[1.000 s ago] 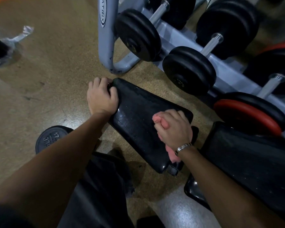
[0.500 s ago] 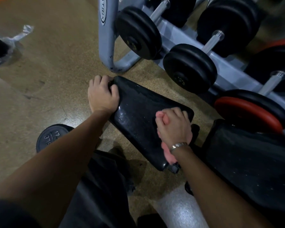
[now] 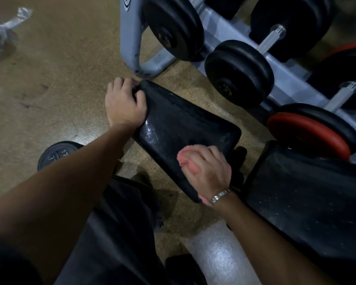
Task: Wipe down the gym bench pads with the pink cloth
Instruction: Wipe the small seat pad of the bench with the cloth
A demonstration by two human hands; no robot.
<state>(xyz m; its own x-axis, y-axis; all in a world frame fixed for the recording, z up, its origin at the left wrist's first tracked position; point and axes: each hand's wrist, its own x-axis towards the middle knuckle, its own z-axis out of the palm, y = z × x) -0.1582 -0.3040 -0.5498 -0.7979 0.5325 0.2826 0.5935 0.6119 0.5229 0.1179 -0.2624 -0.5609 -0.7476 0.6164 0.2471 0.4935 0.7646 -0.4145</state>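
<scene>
- Now the far corner of the seat pad point(image 3: 183, 120) is gripped by the left hand point(image 3: 124, 103), with the fingers curled over its edge.
- The pink cloth point(image 3: 188, 161) is bunched in the right hand point(image 3: 209, 171) and pressed onto the pad's near end.
- A second bench pad point(image 3: 306, 192) is seen to the right, across a gap.
- A dumbbell rack point(image 3: 132, 48) is set behind; a loose dumbbell point(image 3: 56, 155) is seen on the floor by the left forearm.

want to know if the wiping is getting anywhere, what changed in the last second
The right hand, gripping the pink cloth, slid a little along the seat pad toward the person, and more cloth now shows beside its fingers. Nothing was taken up or let go. The left hand still grips the pad's far corner; the second pad, dumbbells and rack lie as before.
</scene>
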